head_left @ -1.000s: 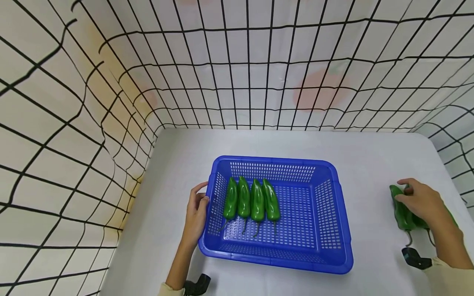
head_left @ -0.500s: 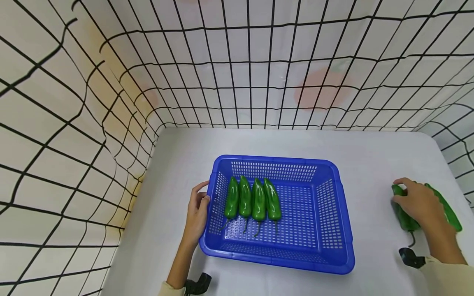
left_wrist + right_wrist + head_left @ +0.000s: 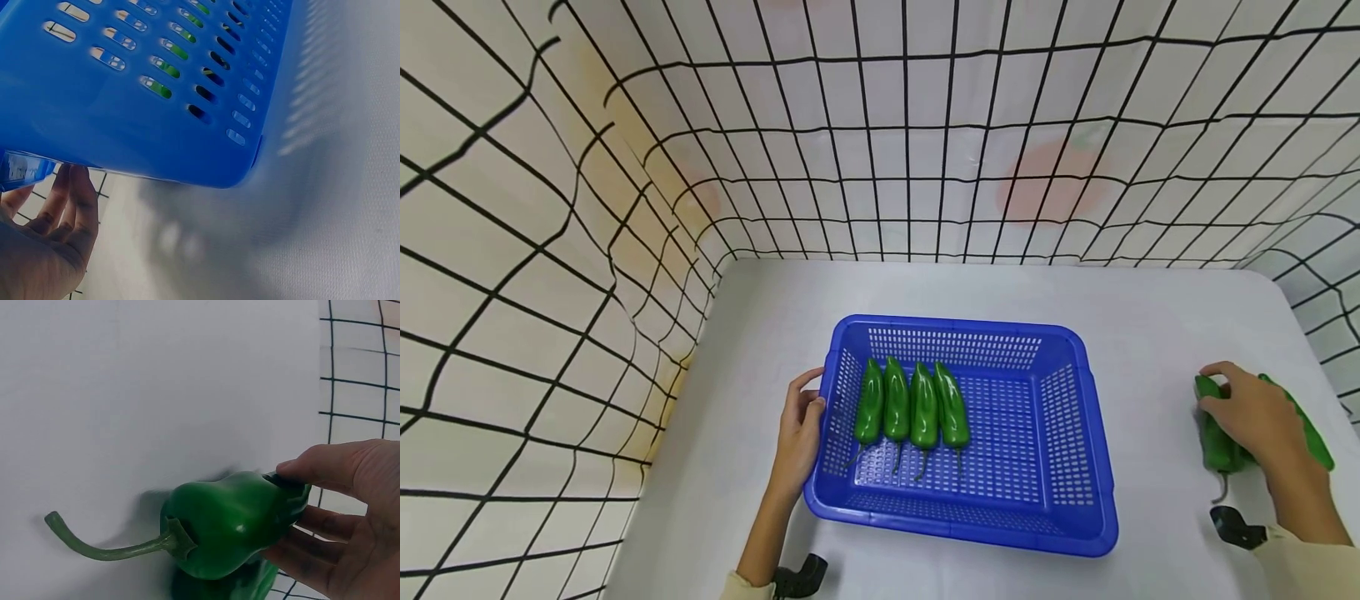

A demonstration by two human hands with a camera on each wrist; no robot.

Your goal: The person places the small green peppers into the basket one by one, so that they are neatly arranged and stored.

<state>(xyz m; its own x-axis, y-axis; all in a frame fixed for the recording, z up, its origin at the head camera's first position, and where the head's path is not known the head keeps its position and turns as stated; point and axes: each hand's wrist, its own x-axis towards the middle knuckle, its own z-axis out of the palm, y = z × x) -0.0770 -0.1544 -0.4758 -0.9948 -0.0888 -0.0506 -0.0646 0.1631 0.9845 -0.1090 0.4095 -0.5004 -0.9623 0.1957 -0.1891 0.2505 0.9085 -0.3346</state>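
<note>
Blue basket (image 3: 958, 527) sits mid-desk (image 3: 1150, 333) in the head view, with four green peppers (image 3: 923, 408) lined up side by side in its left half, stems toward me. My left grip (image 3: 799, 429) has hold of the basket's left side. Way off to the right, outside the basket, my right grip (image 3: 1255, 412) is pinching a separate pepper (image 3: 1217, 446), and a loose one (image 3: 1311, 433) peeks out past it. Black wire mesh (image 3: 907, 178) runs round the back and sides.

Left wrist view: fingers up against the rim, bits of green showing through the slots.

Right wrist view: grip's pretty narrow, thumb and fingers around the pepper's tip, curved stem (image 3: 103, 553) pointing away. Honestly can't tell if it's touching the desk.
</note>
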